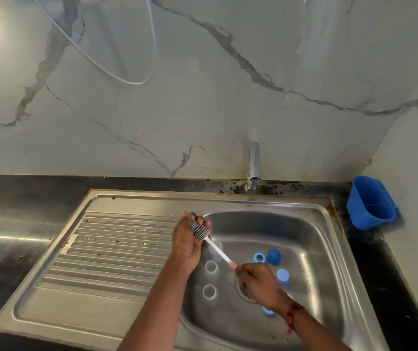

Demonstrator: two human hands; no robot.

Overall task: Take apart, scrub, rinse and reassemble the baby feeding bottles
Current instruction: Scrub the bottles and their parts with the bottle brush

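A: What are the hands doing over the sink (311, 211)?

B: The right hand (260, 283) is closed around the pale end of the brush (215, 245) handle, out over the basin. The left hand (187, 243) is curled around the ribbed grey brush head, up by the basin's near-left rim. It may also hold a small part against the bristles, but the fingers hide it, so I can't tell.

A: Why hold it there?

B: My guess is that drips then fall into the basin, not onto the draining board (106, 252). Gripping the far end of the handle gives the right hand leverage to twist or push the head.

A: And the bottles?

B: Already apart, lying in the basin. Two clear bottles (210, 281) stand upright, mouths up, near the left wall. A third clear one (214, 250) lies just under the brush handle. A blue ring (259, 257) and a blue cap (273, 256) sit side by side further right, another pale blue cap (283, 277) is just beyond the right hand, and one more blue piece (268, 311) peeks out below the wrist.

A: Water on?

B: No stream shows from the tap (254, 167), so scrubbing looks like the current step, with rinsing and reassembly to come
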